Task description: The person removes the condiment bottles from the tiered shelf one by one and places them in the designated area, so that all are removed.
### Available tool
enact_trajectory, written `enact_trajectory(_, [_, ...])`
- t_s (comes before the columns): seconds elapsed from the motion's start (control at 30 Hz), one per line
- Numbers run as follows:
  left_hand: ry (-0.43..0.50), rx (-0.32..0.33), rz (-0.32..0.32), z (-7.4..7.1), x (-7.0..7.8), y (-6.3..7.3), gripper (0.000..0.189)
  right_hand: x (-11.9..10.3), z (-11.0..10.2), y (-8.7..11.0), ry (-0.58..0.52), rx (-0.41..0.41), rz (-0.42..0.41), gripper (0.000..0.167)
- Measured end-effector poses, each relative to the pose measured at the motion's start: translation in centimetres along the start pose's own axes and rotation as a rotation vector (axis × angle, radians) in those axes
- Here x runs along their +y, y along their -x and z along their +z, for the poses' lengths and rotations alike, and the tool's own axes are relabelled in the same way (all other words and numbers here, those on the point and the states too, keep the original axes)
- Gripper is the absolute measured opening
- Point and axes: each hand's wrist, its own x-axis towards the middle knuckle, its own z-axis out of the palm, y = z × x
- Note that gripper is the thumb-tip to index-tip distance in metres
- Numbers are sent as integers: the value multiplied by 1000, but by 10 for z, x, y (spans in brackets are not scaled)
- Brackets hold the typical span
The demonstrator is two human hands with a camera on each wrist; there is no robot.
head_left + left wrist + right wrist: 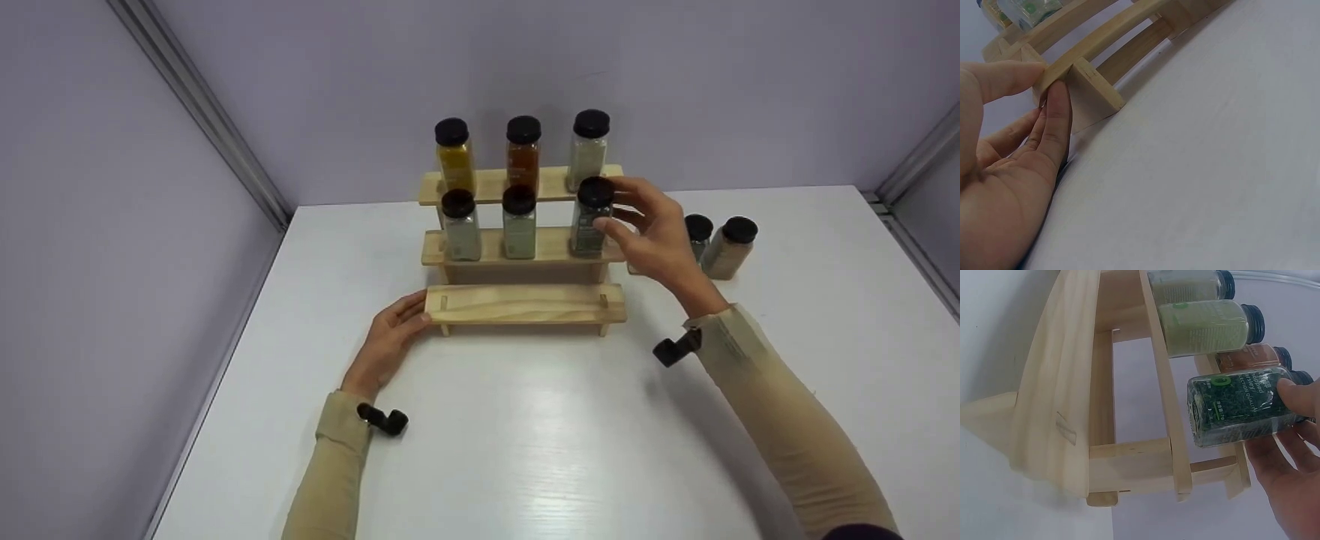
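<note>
A spice jar of dark green flakes (1241, 405), labelled parsley, is held in my right hand (654, 236) between thumb and fingers. In the right wrist view its base is close to the right end of the middle shelf of a three-tier wooden spice rack (525, 304). My left hand (390, 337) grips the left end of the lowest shelf, thumb above and fingers below, as the left wrist view shows. Two pale green jars, one at the left (462, 232) and one in the middle (519, 231), stand upright on the middle shelf.
Along the top shelf are a yellow spice jar (455, 161), a red-orange jar (523, 157) and a pale jar (587, 154). Right of the rack, partly behind my right hand, stand a dark jar (697, 234) and a beige jar (727, 251). A wall rises behind the white table (480, 450).
</note>
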Motion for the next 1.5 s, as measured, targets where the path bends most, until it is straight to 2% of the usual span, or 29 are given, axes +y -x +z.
enact_trajectory(0.23, [-11, 4, 1, 0, 0, 0, 57, -1, -9, 4, 14, -10, -39, 49])
enact_trajectory(0.5, [-3, 1, 5, 0, 1, 1, 56, -1, -20, 9, 67, 4, -16, 52])
enact_trajectory(0.83, [4, 0, -3, -1, 0, 1, 54, -1, -31, 15, 44, 24, 1, 53])
enact_trajectory(1.13, [-35, -20, -13, -2, 1, 0, 55, -2, -39, 19, 48, 43, -6, 49])
enact_trajectory(1.5, [-6, -7, -1, 0, 1, 0, 54, 1, -48, 24, 80, 41, 10, 52])
